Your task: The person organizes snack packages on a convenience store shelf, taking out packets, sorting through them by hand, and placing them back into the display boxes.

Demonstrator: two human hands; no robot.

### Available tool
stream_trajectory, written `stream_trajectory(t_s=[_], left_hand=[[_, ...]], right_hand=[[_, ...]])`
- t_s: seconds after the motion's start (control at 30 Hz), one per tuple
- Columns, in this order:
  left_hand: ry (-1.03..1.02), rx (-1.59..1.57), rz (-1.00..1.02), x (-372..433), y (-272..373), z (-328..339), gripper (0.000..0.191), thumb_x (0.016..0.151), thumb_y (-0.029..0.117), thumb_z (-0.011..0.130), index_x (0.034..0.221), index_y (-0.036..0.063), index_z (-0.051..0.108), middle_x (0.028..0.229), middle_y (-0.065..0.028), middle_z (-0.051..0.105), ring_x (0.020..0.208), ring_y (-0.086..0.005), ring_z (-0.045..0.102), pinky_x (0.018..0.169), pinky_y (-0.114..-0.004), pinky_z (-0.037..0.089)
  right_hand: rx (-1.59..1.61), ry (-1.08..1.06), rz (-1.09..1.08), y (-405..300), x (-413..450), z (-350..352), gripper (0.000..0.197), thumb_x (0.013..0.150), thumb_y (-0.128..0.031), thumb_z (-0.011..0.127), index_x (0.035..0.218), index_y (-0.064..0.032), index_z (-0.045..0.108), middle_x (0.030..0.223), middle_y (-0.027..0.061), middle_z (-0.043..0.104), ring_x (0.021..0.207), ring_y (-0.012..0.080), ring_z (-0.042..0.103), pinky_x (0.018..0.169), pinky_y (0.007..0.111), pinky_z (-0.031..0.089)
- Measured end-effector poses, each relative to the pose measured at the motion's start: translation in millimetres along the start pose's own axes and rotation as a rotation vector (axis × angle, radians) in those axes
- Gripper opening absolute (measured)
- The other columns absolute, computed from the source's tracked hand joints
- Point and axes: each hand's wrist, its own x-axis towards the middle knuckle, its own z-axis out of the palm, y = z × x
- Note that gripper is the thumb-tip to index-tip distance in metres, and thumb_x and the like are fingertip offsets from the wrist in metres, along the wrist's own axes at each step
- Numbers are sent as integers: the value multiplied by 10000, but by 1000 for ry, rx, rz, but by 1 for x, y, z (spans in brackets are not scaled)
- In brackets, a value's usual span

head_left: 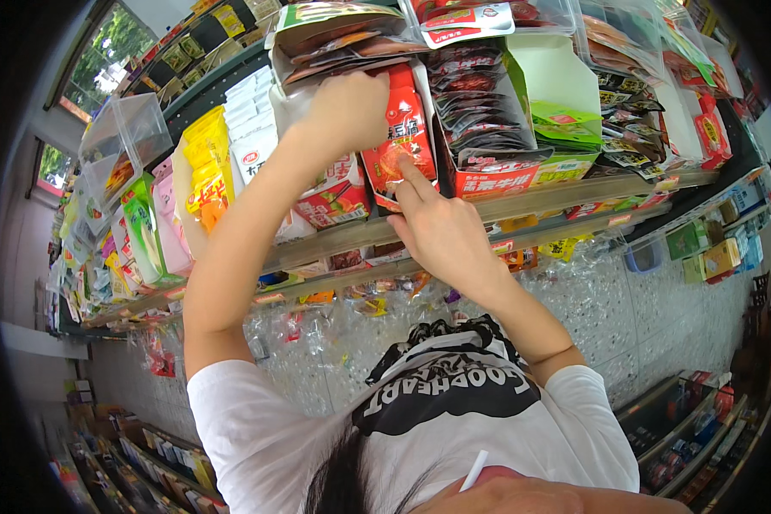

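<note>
My left hand [353,106] reaches over the upper part of an open display box of red snack packets, its back towards me. Its fingers are bent down and hidden, so what they touch cannot be seen. With two extended fingertips, my right hand [446,234] touches the front of a red snack packet [401,141], its thumb held apart near the shelf edge. That packet bears printed writing and stands in a narrow box with a white side wall [424,115]. Left of it is a red carton [334,199], partly behind my left forearm.
Dark packets in a red carton [495,177] stand to the right, beside green packets [565,122]. White packets [250,128] and yellow packets [205,167] line the left. A shelf front rail [552,193] runs below. Clear plastic wrapping [321,340] lies on the floor.
</note>
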Motion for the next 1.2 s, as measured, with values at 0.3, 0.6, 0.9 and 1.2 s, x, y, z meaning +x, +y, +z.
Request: stream_trajectory(t_s=[0.3,0.6,0.9,1.2], left_hand=[[164,-253,145,-38,-19,6,489,825,126,636,1278,-42,555,1191,-248,615,1070,-400,598,934,-429,477],[305,-323,48,-62,-3,-15,398,838,144,667,1188,-41,621,1120,-255,649,1026,-392,632,896,-413,500],[522,-415,47,-80,15,-10,364,859,142,701,1191,7,636,1150,-184,670,1061,-311,648,922,-353,485],[606,-426,-39,-110,52,14,348,845,112,718,1178,36,651,1205,-131,659,1160,-275,600,1000,-371,423]], right_hand=[[74,7,-14,3,-5,-3,281,860,-191,650,992,37,552,1259,224,558,688,376,677,589,458,562],[180,85,0,-4,-16,-16,278,869,-193,644,1069,-16,566,1344,191,516,708,372,678,603,454,563],[309,195,-106,-3,-44,-13,238,853,-144,662,1066,-55,608,1343,107,544,860,289,681,617,368,562],[307,231,-131,19,-67,-7,236,829,-115,673,1060,-87,633,1271,54,588,844,205,689,610,304,568]])
